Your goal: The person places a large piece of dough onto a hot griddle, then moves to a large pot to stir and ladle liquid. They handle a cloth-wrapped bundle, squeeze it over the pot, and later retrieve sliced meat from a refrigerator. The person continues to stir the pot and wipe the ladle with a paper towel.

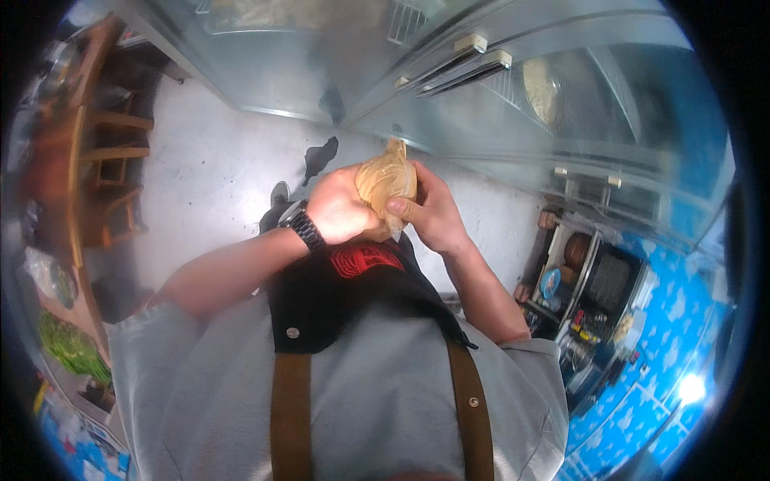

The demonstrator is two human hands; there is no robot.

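Observation:
Both hands hold a tan, wrinkled bundle (388, 180) that looks wrapped in thin plastic film, in front of my black apron (361, 300). My left hand (343, 207), with a black metal-link watch (304, 225) on the wrist, presses against its left side; those fingers are partly hidden by the hand and bundle. My right hand (439, 210) grips the other side, thumb laid across the front and fingers behind. What lies inside the bundle cannot be told.
A glass-doored display refrigerator (445, 114) with long handles stands just ahead. Wooden chairs (120, 153) and a table (78, 180) are at left, near leafy greens (72, 346). At right is a shelf unit (577, 282) holding bowls and small items. Dark patches mark the pale floor (222, 162).

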